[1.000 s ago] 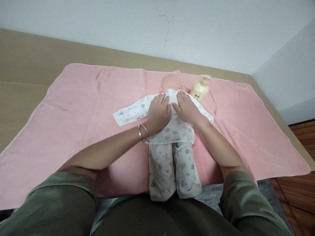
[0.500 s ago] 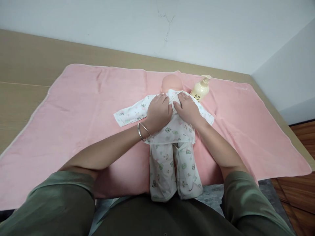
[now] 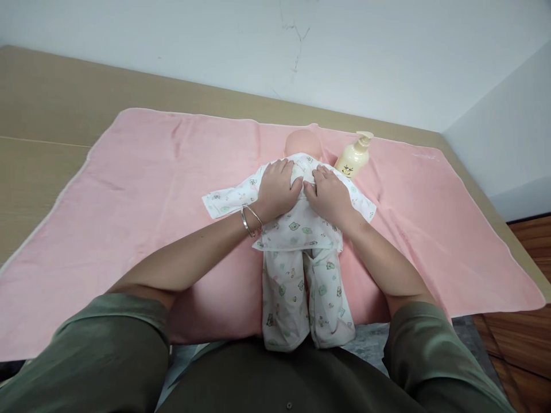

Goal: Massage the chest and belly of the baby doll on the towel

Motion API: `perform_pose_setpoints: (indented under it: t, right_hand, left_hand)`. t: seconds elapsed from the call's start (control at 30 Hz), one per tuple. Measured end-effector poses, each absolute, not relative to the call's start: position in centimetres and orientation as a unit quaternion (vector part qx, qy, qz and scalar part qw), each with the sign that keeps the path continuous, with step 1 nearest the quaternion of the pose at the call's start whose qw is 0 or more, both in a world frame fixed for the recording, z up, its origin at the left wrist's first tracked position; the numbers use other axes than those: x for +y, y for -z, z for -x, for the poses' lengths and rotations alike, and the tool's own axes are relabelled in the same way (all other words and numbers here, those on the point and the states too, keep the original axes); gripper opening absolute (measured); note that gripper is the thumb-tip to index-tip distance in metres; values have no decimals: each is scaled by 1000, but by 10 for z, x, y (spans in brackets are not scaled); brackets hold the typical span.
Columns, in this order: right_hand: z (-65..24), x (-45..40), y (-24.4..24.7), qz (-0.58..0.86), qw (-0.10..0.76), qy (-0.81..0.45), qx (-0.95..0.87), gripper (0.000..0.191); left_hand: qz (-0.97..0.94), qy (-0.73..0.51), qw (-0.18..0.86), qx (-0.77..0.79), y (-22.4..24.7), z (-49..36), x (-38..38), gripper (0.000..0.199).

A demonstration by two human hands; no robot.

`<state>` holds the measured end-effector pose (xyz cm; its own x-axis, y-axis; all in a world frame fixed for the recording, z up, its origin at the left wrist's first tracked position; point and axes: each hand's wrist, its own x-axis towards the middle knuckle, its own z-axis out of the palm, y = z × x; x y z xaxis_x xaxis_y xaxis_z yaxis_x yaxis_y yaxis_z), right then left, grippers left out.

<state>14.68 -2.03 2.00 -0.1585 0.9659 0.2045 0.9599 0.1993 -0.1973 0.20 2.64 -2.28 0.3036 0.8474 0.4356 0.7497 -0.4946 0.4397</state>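
Observation:
A baby doll lies stretched out in front of me, its bald head (image 3: 303, 143) at the far end. It is dressed in a white printed top (image 3: 301, 229) and matching trousers (image 3: 286, 298). My left hand (image 3: 279, 189) rests flat on the upper left of the top, fingers stretched toward the head; a bracelet (image 3: 252, 221) circles that wrist. My right hand (image 3: 329, 192) lies flat on the upper right, its thumb close to the left thumb. Neither hand grasps anything. The doll's face is not visible.
A pink blanket (image 3: 172, 189) lies under the doll on a wooden table (image 3: 55, 86). A cream pump bottle (image 3: 353, 156) stands to the right of the doll's head. Beyond the table is a white wall (image 3: 193, 46). The trouser legs reach the near edge, by my body.
Both hands have shifted slightly and now lie flatter on the top. The cloth between them near the neck looks smoother. The view has moved a little.

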Motion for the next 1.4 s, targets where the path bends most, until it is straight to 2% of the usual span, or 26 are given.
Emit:
perform_pose_setpoints:
  t: [0.2,0.33,0.53,0.77,0.87,1.1,1.4]
  right_hand:
    - [-150,-16,-14,624,183,-11,-760,45]
    - [-155,-12,-11,613,194,-41,-765,51]
    - [-160,-5,-16,601,149,-72,-782,58]
    - [-138,-36,-26,639,98,16,-763,48]
    - [-140,-36,-25,626,101,35,-772,46]
    - [-156,-11,-24,635,106,-48,-764,57]
    - [-139,-35,-26,635,98,-5,-766,50]
  left_hand:
    - [-807,-287,58,513,16,-2,23,50]
    - [-807,-289,31,514,15,-3,13,51]
    - [-821,-276,20,499,12,-7,-9,53]
    - [-845,-215,65,484,-3,4,21,47]
    - [-846,-211,59,487,-4,4,20,43]
    - [-833,-251,2,494,5,-4,-6,51]
    - [-834,-231,62,497,1,4,20,50]
